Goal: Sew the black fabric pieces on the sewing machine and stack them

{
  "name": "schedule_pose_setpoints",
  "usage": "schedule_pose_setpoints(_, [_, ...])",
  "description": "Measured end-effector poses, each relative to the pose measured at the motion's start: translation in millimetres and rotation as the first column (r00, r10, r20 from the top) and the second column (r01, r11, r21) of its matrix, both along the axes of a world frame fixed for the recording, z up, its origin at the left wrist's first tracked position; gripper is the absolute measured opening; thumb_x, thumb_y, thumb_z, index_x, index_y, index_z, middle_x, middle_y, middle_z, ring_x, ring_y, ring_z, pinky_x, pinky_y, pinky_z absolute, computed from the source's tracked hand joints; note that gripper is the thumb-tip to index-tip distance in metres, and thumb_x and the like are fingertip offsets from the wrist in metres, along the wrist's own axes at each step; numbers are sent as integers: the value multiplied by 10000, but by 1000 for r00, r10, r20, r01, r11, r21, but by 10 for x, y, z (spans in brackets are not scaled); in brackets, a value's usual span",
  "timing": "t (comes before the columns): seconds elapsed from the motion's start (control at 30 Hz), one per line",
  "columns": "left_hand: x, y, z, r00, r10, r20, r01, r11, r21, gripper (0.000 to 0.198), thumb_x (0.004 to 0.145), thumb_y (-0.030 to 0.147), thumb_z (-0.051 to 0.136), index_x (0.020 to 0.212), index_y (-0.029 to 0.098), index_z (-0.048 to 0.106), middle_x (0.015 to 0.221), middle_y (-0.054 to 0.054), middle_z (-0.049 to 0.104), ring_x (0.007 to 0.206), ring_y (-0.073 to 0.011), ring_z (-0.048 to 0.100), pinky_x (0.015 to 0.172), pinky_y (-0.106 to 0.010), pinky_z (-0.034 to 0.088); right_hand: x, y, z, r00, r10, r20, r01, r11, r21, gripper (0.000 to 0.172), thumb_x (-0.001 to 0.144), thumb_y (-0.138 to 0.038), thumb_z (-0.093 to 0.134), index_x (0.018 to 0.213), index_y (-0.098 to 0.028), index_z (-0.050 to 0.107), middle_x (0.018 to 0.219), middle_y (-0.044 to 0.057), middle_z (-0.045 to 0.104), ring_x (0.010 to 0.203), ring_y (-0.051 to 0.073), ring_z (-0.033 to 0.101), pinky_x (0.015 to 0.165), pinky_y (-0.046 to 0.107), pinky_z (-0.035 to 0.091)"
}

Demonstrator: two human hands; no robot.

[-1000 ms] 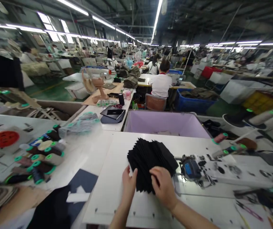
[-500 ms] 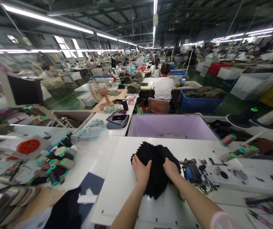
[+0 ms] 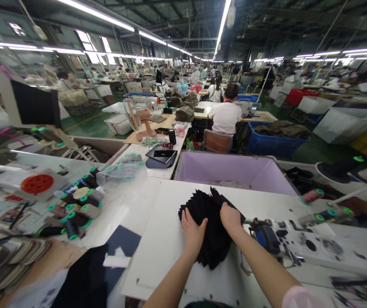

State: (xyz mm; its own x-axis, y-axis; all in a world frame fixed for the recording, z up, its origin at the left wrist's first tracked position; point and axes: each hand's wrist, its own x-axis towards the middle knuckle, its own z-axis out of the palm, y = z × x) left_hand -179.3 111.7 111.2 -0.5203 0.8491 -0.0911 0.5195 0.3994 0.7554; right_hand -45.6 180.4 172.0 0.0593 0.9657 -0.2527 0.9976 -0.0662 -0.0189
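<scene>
A fanned stack of black fabric pieces (image 3: pixel 213 246) with jagged edges lies on the white sewing table (image 3: pixel 157 239). My left hand (image 3: pixel 192 231) grips the left side of the stack, its thumb on top of the pieces and apart from the fingers. On the right side, my right hand (image 3: pixel 231 219) is closed on a bunch of the same pieces, which rises a little above the others at the back. Its fingertips are partly hidden by the cloth. Just right of that hand is the sewing machine (image 3: pixel 298 239).
Beyond the table stands a lilac-lined bin (image 3: pixel 224 167). Thread cones (image 3: pixel 80 218) crowd the left table near dark cloth (image 3: pixel 83 278). More thread cones (image 3: pixel 311 196) stand behind the machine. A person in a white top (image 3: pixel 224 116) sits ahead, back turned, near a blue tub (image 3: pixel 273 139).
My right hand has raised its bunch of black pieces slightly, opening a gap at the back of the stack. My left hand stays on the left side. The camera view has shifted slightly.
</scene>
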Motion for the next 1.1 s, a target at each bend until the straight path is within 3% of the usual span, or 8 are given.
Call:
schedule_pose_setpoints(0.2, [-40, -38, -35, 999, 1, 40, -1, 1000, -9, 883, 774, 380, 685, 1494, 72, 278, 1560, -256, 297, 1471, -366, 270, 1193, -456, 273, 221, 218, 57, 998, -41, 52, 38, 998, 51, 361, 1003, -337, 524, 1275, -102, 555, 1080, 111, 685, 979, 219, 676, 881, 416, 545])
schedule_pose_setpoints(0.27, [-35, -36, -41, 999, 2, 45, -1, 1000, -12, 888, 778, 380, 684, 1495, 58, 272, 1560, -262, 290, 1470, -371, 266, 1192, -464, 271, 274, 302, -1, 998, -51, 49, 49, 998, 30, 384, 985, -365, 555, 1273, -111, 558, 1154, 124, 658, 1045, 237, 651, 921, 448, 528])
schedule_pose_setpoints(0.47, [-35, -24, -43, 999, -7, 36, 7, 1000, -14, 856, 802, 360, 668, 1489, 40, 268, 1545, -263, 310, 1463, -357, 284, 1198, -440, 262, 271, 237, -521, 994, -32, -108, 8, 976, -216, 278, 959, -389, 601, 1104, -154, 636, 1090, 62, 668, 937, 186, 658, 834, 396, 566])
schedule_pose_setpoints(0.63, [-34, -15, -35, 999, -7, 52, 9, 1000, -28, 850, 810, 367, 662, 1490, 47, 267, 1548, -266, 300, 1468, -360, 274, 1186, -445, 283, 321, 177, -795, 987, -86, -133, 51, 967, -250, 399, 973, -459, 553, 1239, -162, 581, 1212, 96, 631, 1048, 226, 636, 908, 452, 538])
schedule_pose_setpoints(0.9, [-173, -27, -66, 999, -31, -42, 31, 999, -7, 815, 774, 251, 603, 1490, 51, 270, 1557, -240, 281, 1476, -334, 260, 1211, -420, 244, 340, 129, -925, 996, -90, -28, 78, 952, -296, 498, 904, -431, 657, 1320, -184, 537, 1391, 120, 516, 1254, 308, 512, 1002, 533, 469])
schedule_pose_setpoints(1.0, [-284, -82, -65, 997, -44, -60, 43, 999, -11, 815, 787, 265, 583, 1495, 28, 255, 1556, -252, 266, 1479, -340, 241, 1216, -426, 234, 253, 10, -946, 996, -83, 15, 85, 967, -240, 542, 896, -375, 677, 1370, -187, 492, 1450, 134, 453, 1295, 328, 470, 988, 522, 486])
schedule_pose_setpoints(1.1, [-338, -155, -78, 1000, -10, -27, 10, 1000, -25, 842, 806, 316, 588, 1507, 36, 213, 1564, -247, 260, 1494, -327, 208, 1227, -418, 206, 202, -76, -930, 997, -62, 34, 67, 982, -175, 481, 929, -307, 640, 1368, -182, 491, 1430, 130, 472, 1270, 307, 498, 961, 487, 514])
